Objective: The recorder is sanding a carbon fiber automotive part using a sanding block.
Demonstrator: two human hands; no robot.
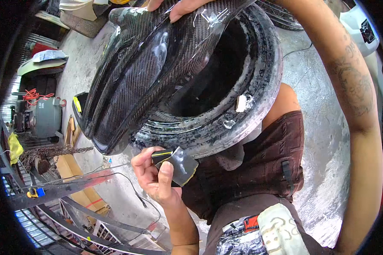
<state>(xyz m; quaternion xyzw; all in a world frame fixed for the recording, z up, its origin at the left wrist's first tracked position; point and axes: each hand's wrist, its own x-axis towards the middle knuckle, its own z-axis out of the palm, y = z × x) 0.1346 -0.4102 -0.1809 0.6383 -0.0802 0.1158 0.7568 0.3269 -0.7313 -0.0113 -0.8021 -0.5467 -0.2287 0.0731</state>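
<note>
A glossy black carbon-fibre panel (132,85) with ridges and whitish smears leans tilted across a tyre (259,85) that lies on its side. At the top edge, my right hand (185,7) grips the panel's upper end; only some of its fingers show. Below the panel's lower end, my left hand (159,176) is closed on a piece of dark grey sandpaper (184,166) with whitish residue. A small black block with a yellow stripe (161,155) is pinched along with the sandpaper. The left hand is apart from the panel.
A whitish lump (241,103) rests on the tyre's sidewall. To the left are a grey air compressor (47,114), a rusty chain (51,153), cardboard (78,182) and a metal beam (81,185) with a tape measure (36,193). A black cable (134,187) runs along the floor.
</note>
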